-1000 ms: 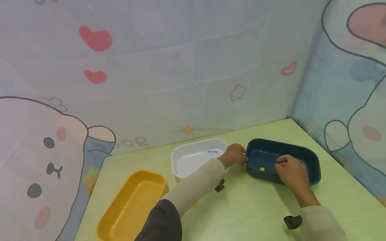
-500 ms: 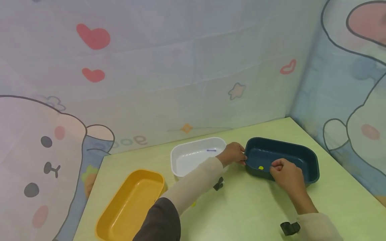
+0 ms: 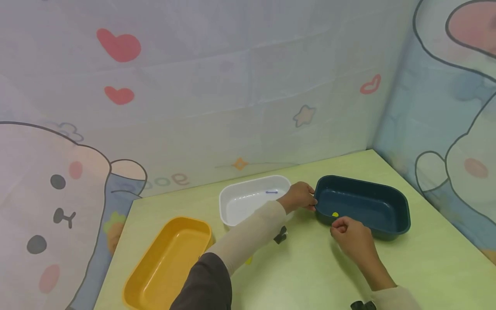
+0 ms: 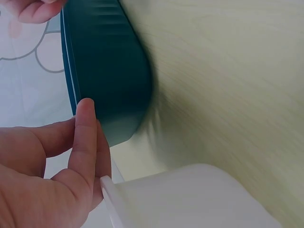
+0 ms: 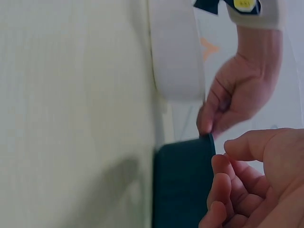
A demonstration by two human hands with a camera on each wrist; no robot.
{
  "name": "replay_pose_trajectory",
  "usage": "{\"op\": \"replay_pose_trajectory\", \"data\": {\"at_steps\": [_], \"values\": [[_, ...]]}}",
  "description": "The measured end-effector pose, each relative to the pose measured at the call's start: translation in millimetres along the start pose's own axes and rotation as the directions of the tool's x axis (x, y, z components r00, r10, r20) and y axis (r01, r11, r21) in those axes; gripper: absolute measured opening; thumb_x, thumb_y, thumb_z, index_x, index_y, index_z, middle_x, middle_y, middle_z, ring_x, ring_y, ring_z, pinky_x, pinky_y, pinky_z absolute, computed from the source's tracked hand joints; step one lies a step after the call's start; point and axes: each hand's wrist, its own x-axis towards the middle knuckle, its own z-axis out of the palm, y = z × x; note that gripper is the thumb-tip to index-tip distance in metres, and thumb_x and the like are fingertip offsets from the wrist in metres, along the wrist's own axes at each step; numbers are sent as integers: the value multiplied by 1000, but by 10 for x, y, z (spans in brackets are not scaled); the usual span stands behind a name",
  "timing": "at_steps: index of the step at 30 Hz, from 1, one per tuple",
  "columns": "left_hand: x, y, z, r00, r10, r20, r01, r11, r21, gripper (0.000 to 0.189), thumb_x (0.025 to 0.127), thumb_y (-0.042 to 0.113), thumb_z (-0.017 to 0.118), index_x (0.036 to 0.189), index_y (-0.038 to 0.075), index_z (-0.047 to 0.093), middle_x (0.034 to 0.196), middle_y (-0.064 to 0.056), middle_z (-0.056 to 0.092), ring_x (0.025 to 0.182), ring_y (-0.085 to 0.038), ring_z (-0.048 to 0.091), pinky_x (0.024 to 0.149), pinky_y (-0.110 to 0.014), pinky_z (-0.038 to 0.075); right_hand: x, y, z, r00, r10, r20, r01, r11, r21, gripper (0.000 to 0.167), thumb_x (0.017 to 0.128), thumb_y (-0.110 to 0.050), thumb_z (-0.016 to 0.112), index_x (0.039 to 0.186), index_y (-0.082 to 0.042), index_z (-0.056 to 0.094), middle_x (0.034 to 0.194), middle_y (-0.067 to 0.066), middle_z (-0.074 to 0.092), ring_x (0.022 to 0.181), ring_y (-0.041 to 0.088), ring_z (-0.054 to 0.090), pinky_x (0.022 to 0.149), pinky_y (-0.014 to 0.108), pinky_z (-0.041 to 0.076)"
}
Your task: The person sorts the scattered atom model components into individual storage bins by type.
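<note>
My left hand (image 3: 299, 196) pinches the left end of a dark teal basin (image 3: 391, 232); in the left wrist view, one finger lies along its outer wall (image 4: 111, 61) and the thumb is behind the rim. Inside it, by the front wall, lies a small yellow round piece (image 3: 335, 214). My right hand (image 3: 355, 241) hovers before the front rim, fingers curled and thumb close to the index fingertip. Nothing shows between them in the right wrist view, where those fingertips (image 5: 219, 164) overlap the rim's edge.
Left of the teal basin stands a white basin (image 3: 236, 211) with a small purple stick-like piece (image 3: 271, 192). A yellow-orange basin (image 3: 133, 275) is at the left. Another yellow bit (image 3: 249, 260) peeks out beside my left sleeve. A printed cloth (image 3: 217, 86) hangs behind the table (image 3: 306, 267).
My right hand has moved left and toward me, from over the teal basin to in front of its rim. The left hand keeps its hold; the yellow piece stays put.
</note>
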Motion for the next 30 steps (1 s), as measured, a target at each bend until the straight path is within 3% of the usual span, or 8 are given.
{"op": "replay_pose_trajectory", "data": {"at_steps": [16, 24, 30], "values": [[27, -22, 17, 1000, -2, -7, 2, 1000, 11, 37, 92, 3, 72, 128, -2, 67, 83, -12, 78, 81, -24, 78, 86, -26, 60, -209, -176, 440, 996, -53, 65, 51, 998, 41, 10, 86, -17, 67, 92, -13, 74, 78, -6, 69, 71, 9, 59, 62, 29, 46], [23, -17, 22, 1000, 7, 3, -7, 1000, -11, 37, 92, 1, 71, 129, -3, 65, 87, -13, 78, 82, -24, 78, 77, -24, 61, -274, -257, 559, 995, -64, 77, 61, 997, 44, 9, 85, -15, 67, 90, -13, 74, 76, -7, 69, 71, 8, 60, 64, 30, 48], [4, -10, 15, 1000, 1, -12, -1, 1000, -1, 36, 92, 2, 71, 128, -2, 66, 87, -13, 78, 83, -24, 78, 79, -23, 61, -323, -333, 606, 993, -92, 78, 88, 995, 51, 7, 84, -13, 68, 89, -13, 74, 76, -6, 69, 71, 8, 61, 63, 31, 49]]}}
